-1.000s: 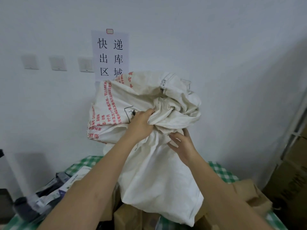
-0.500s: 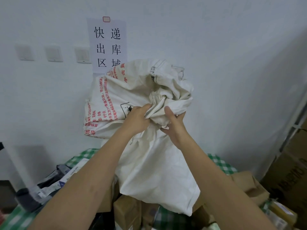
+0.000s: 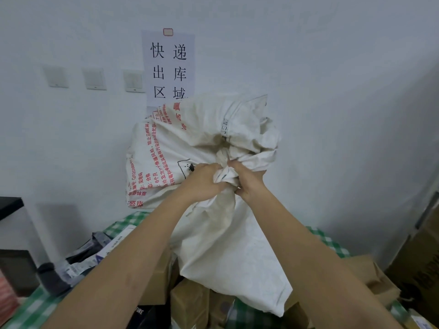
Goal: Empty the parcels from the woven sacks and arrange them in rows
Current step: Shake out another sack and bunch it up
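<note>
A white woven sack (image 3: pixel 190 138) with red print is held up in front of the wall, bunched at its middle. My left hand (image 3: pixel 202 180) and my right hand (image 3: pixel 248 184) both grip the gathered cloth side by side, fingers curled round it. The sack's lower part (image 3: pixel 228 257) hangs down over a heap of parcels. Brown cardboard parcels (image 3: pixel 190 302) lie under it on the green checked table (image 3: pixel 33 307). Grey and black plastic mailer bags (image 3: pixel 78 264) lie at the left.
A paper sign (image 3: pixel 168 67) with black characters is taped to the white wall, beside three wall switches (image 3: pixel 95 79). More brown boxes (image 3: pixel 370 279) sit at the right of the table. Large cartons (image 3: pixel 422 257) stand at the far right. A black shelf edge (image 3: pixel 9 205) juts in at left.
My right hand rose from below the bunch and closed on the gathered cloth next to my left hand. The sack is now squeezed tighter between both hands.
</note>
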{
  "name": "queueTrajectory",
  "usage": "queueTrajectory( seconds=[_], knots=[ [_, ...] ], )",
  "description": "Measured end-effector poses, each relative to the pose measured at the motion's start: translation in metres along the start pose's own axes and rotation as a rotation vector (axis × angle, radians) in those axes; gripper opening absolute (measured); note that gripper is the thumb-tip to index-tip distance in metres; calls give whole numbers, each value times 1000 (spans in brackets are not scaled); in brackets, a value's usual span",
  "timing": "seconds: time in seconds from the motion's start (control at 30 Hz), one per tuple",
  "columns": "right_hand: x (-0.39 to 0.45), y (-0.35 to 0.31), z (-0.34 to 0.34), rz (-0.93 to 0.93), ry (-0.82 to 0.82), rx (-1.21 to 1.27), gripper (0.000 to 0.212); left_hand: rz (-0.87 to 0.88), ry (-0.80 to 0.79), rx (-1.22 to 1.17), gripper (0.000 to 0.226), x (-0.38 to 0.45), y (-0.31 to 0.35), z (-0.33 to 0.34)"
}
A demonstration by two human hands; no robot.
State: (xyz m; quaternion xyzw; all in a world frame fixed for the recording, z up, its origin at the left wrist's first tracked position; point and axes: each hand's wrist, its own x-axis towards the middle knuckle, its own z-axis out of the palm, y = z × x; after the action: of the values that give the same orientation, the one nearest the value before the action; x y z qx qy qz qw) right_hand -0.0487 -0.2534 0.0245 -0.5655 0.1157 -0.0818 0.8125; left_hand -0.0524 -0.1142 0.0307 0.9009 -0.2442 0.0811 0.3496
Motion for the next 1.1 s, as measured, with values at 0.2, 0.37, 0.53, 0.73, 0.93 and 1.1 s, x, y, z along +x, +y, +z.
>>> queueTrajectory(
  seconds=[0.2, 0.37, 0.53, 0.73, 0.93, 1.1],
  knots=[
    [7, 17, -3, -177, 54, -49, 65, -11, 195, -118, 46, -26, -27, -22],
    [16, 22, -11, -179, 115, -32, 69, -363, 691, 92, 76, -41, -70, -50],
    [25, 25, -14, -123, 170, -10, 65, -562, 433, -242, 132, -44, -109, -53],
    [34, 30, -14, -78, 172, -105, 53, -376, 395, -87, 70, -41, -121, -46],
    [37, 10, 12, -71, 141, -214, 15, -352, 607, -455, 34, -8, -71, -56],
    [47, -74, 44, -322, -4, -70, 15, -124, 628, -683, 28, 53, 13, -116]
  ],
)
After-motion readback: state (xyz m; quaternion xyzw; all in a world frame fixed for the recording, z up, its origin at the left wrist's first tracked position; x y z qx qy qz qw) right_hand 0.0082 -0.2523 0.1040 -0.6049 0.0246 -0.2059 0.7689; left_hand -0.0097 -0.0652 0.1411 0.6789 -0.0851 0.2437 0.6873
